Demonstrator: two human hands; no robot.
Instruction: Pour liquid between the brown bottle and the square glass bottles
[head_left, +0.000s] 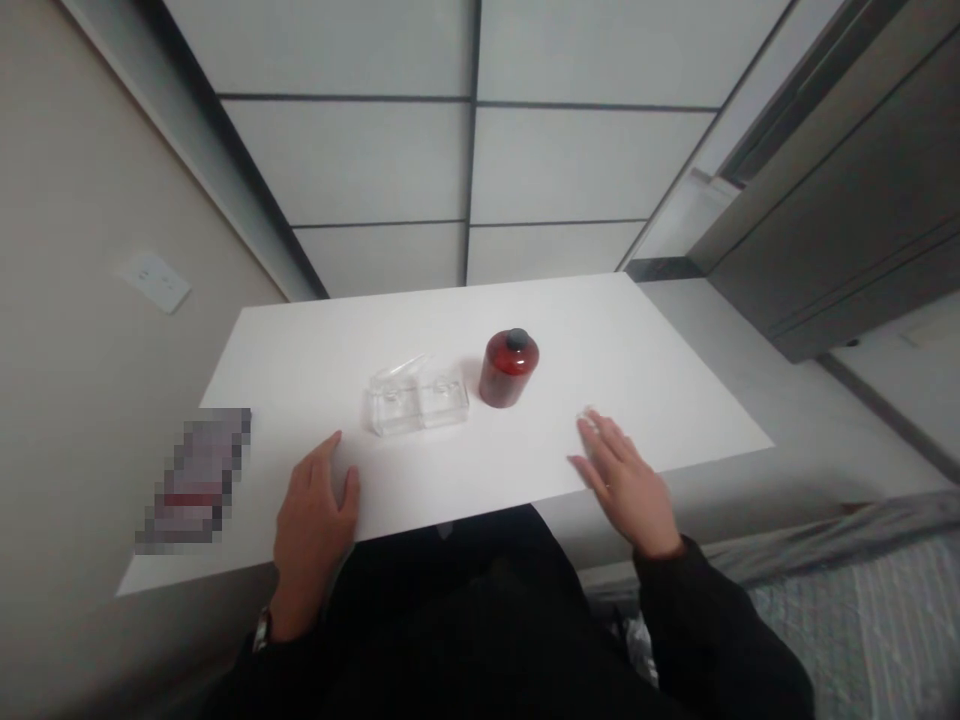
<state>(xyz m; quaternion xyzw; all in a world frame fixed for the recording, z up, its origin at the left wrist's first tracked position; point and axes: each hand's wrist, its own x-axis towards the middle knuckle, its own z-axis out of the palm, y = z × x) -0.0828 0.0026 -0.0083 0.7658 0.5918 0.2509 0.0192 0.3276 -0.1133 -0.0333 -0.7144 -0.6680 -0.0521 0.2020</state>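
Note:
My left hand (313, 512) rests at the table's near edge, thumb and fingers apart, with nothing in it. Ahead of it and slightly right is a clear plastic box (420, 408) with two compartments, its see-through lid apparently raised at the back. Right of the box stands a dark red, rounded bottle (507, 372) with a black cap, upright. Over the right part of the table, my right hand (628, 485) reaches forward with fingers stretched out. A small clear piece (586, 411) shows at its fingertips, too small to name; neither hand touches the box or bottle.
Everything stands on a white table (675, 400). A pixelated flat item (196, 482) lies at its left end. Beyond the far edge are white panelled doors (555, 160). A wall with a socket (156, 280) rises on the left; a grey cabinet (840, 200) is at right.

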